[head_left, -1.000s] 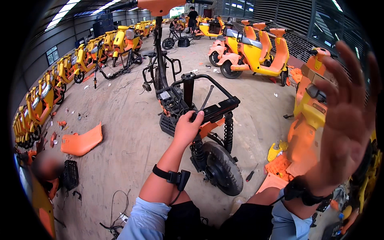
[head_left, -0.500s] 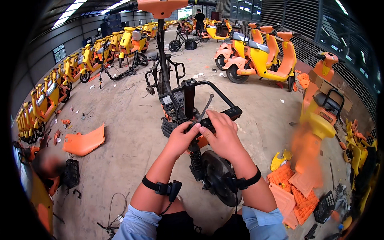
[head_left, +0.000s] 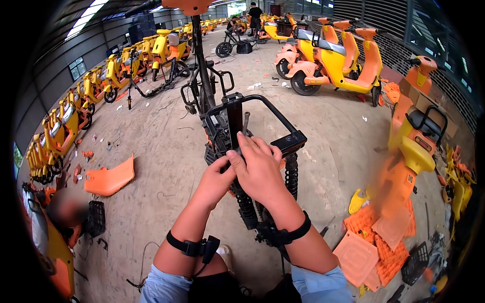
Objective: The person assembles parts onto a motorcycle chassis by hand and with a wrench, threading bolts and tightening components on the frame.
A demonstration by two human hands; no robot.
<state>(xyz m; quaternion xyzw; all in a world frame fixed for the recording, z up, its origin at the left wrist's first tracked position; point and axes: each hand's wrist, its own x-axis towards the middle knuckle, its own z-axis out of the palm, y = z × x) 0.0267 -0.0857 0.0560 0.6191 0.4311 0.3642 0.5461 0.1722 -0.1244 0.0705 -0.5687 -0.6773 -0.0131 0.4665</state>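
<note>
A stripped scooter frame (head_left: pixel 233 121) of black metal stands before me, with a looped grab bar (head_left: pixel 271 105) and a spring shock absorber (head_left: pixel 291 174) at its near end. Both my hands are over that end, side by side and touching. My right hand (head_left: pixel 258 174) is closed around a dark wrench (head_left: pixel 246 120); only the wrench's upper end shows above the fingers. My left hand (head_left: pixel 217 184) has thumb and fingers pinched together against the frame. What lies between them is hidden by my right hand.
An orange panel (head_left: pixel 110 175) lies on the floor to the left. Orange plates (head_left: pixel 356 257) and a black crate (head_left: pixel 415 263) lie at the lower right. Yellow-orange scooters (head_left: pixel 348 63) stand at the right, with long rows at the left. Two people (head_left: pixel 254 19) are far back.
My right hand has shifted left, now overlapping my left hand's fingertips. The wrench has moved left with it and stands more upright. My view has turned slightly.
</note>
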